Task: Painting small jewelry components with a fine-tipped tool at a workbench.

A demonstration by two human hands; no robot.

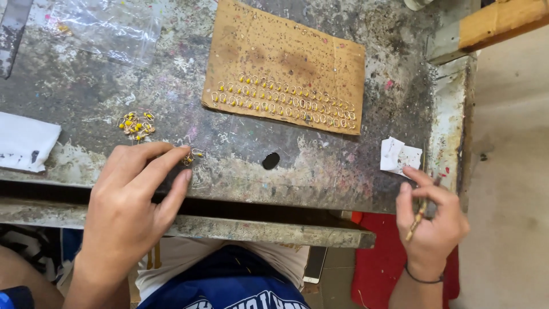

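Nearest the camera, the left hand (134, 197) lies on the front edge of the bench (114, 86), its fingers (171, 155) pinched on a small yellow-beaded wire loop (193, 154). Just beyond lies a little heap of the same loops (136, 125). Further back, a cardboard sheet (286, 57) carries two rows of loops (286, 100) stuck into it. A small black oval (271, 160) lies between. The right hand (432, 220), off the bench's corner, grips a thin stick-like tool (417, 220) beside white paper scraps (400, 154).
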